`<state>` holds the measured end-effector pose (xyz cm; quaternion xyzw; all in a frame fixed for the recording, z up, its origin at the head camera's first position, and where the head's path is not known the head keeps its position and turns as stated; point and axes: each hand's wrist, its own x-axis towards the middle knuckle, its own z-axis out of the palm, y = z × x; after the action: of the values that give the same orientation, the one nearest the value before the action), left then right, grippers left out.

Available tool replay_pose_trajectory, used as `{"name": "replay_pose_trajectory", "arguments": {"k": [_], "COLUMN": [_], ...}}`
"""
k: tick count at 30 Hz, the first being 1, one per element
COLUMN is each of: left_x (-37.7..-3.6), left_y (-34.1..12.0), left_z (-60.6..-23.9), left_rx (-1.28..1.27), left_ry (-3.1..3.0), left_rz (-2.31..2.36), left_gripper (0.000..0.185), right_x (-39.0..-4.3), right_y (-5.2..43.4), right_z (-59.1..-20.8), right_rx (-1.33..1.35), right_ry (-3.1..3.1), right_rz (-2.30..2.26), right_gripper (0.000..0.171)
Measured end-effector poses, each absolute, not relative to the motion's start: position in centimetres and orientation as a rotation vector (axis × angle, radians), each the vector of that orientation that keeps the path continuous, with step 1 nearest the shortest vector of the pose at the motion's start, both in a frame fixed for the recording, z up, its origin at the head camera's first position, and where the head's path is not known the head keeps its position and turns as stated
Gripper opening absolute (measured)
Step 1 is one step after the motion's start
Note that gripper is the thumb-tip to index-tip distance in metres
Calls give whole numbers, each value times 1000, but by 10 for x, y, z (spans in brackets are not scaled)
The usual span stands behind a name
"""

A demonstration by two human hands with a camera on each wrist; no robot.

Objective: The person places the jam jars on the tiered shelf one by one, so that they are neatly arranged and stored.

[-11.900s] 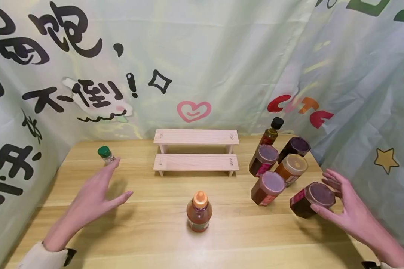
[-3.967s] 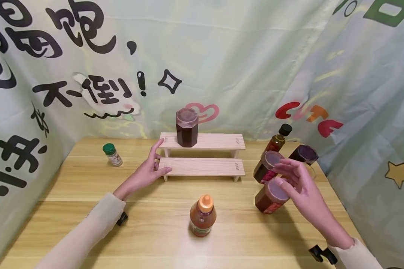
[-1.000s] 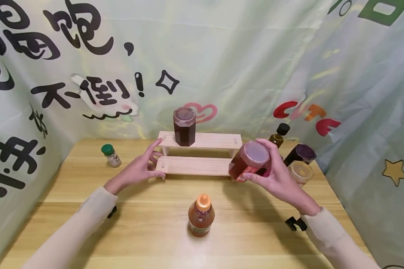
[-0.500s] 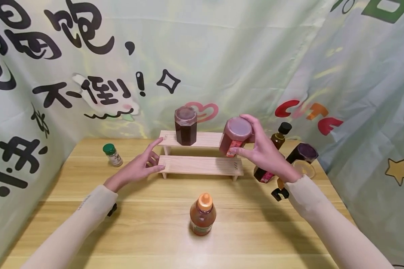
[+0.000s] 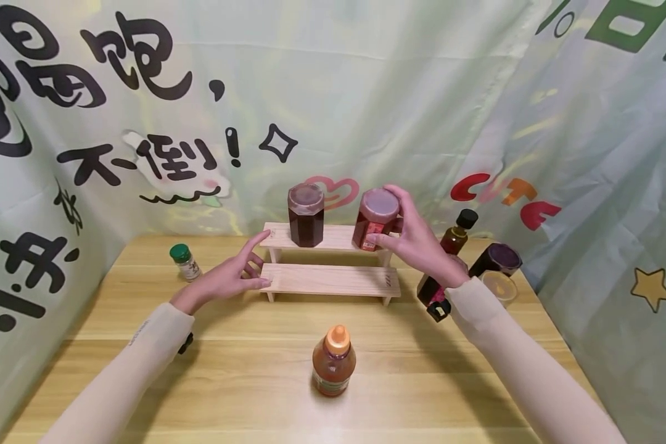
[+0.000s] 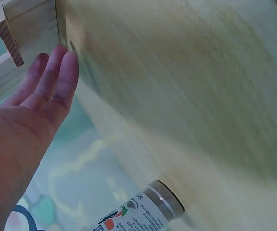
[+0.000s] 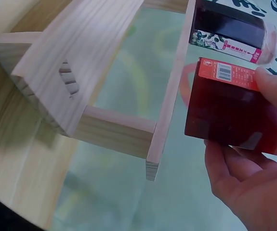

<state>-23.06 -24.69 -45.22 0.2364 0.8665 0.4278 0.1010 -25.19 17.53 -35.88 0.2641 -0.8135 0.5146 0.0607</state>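
My right hand grips a hexagonal jar of red jam by its side, above the right end of the upper step of a two-step wooden rack. In the right wrist view a narrow gap shows between the red jar's base and the board. A darker hexagonal jar stands upright on the upper step, left of it. My left hand is at the rack's left end, fingers extended, index fingertip by the upper board and thumb by the lower one. The left wrist view shows its other fingers near the rack's end.
An orange-capped sauce bottle stands in front of the rack. A green-capped shaker is at left. To the right are a black-capped bottle, a dark jar, a pale-lidded jar and another jar partly behind my right arm.
Over the last second my right hand has carried the red jar left and back, from beside the rack to over its upper step. Earlier, the dark jar went onto that step.
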Motion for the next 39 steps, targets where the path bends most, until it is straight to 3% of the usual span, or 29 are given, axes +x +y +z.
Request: {"name": "replay_pose_trajectory", "arguments": {"k": [34, 39], "left_x": [-230, -231], "left_y": [-244, -244], "left_z": [-456, -456], "left_rx": [654, 658], "left_ry": [2466, 2468], "left_rz": [1341, 1341], "left_gripper": [113, 113], "right_x": [-269, -256], "right_y": [164, 169], "right_z": [-355, -348], "right_rx": [692, 576], "right_ry": [-2647, -2633], "right_rz": [1813, 1816], "right_gripper": [99, 89]}}
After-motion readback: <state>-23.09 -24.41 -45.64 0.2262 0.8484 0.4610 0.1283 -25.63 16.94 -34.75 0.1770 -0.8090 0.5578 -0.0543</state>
